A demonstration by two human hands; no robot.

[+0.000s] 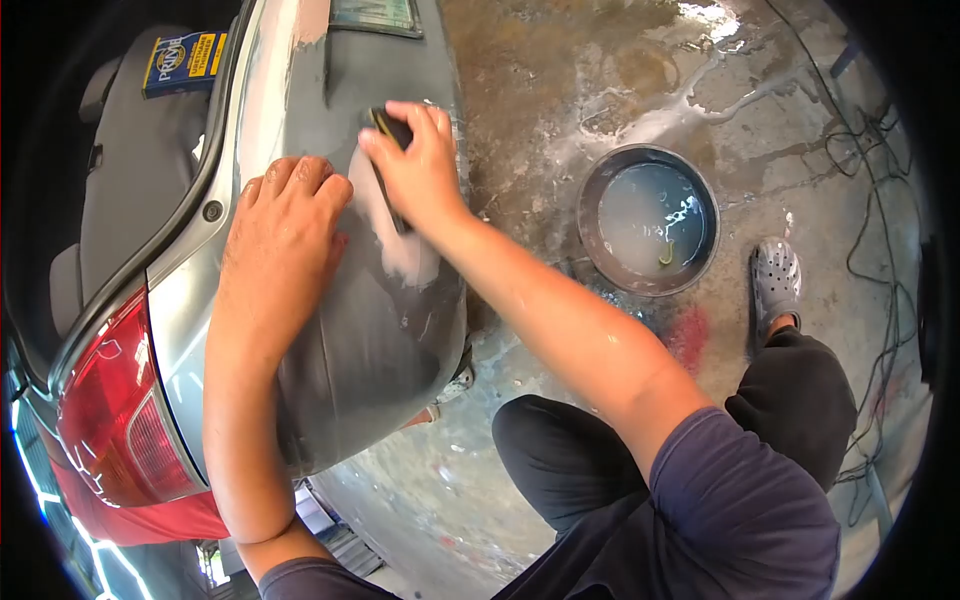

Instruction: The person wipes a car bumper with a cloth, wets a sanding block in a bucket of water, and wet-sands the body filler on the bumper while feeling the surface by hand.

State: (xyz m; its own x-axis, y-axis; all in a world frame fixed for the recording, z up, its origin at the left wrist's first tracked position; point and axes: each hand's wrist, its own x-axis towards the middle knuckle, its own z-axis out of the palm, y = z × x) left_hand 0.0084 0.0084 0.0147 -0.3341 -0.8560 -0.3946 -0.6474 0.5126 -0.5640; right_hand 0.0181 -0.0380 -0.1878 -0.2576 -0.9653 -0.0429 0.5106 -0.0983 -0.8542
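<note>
My right hand [425,170] grips a dark sanding block [393,127] with a yellowish edge, thumb on one side and fingers on the other. The block lies against the grey rear bumper [375,345] of a car, beside a pale pinkish filler patch [403,250]. To its left, my left hand [290,225] rests on the bumper near the silver body edge. Its fingers are curled down and look wet; whatever lies under them, if anything, is hidden.
A round basin [649,290] of cloudy water stands on the wet concrete floor [540,90]. Cables [880,240] run along the far right. A red tail light [125,410] is at left. A blue and yellow thinner can [185,65] sits in the open trunk.
</note>
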